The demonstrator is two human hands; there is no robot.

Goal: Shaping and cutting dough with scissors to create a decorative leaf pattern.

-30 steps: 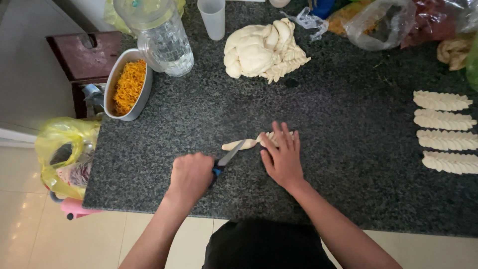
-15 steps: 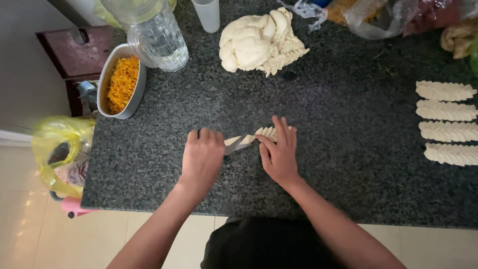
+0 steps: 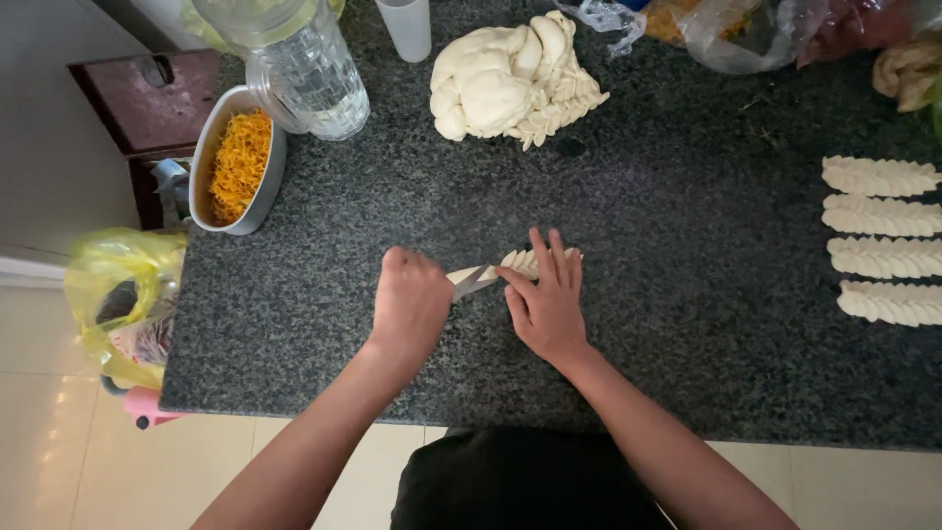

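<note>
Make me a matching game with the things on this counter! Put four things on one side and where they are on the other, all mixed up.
Things:
1. big dough pile
2. oval dish of orange shreds
3. four cut dough strips
4. knife

Places:
A. at the left edge of the counter, beside the clear jar
B. lined up in a column at the right side
C. at the far middle of the counter
D. in the left hand, blade against the dough strip under the right hand

Pairs: 1-C, 2-A, 3-B, 4-D
</note>
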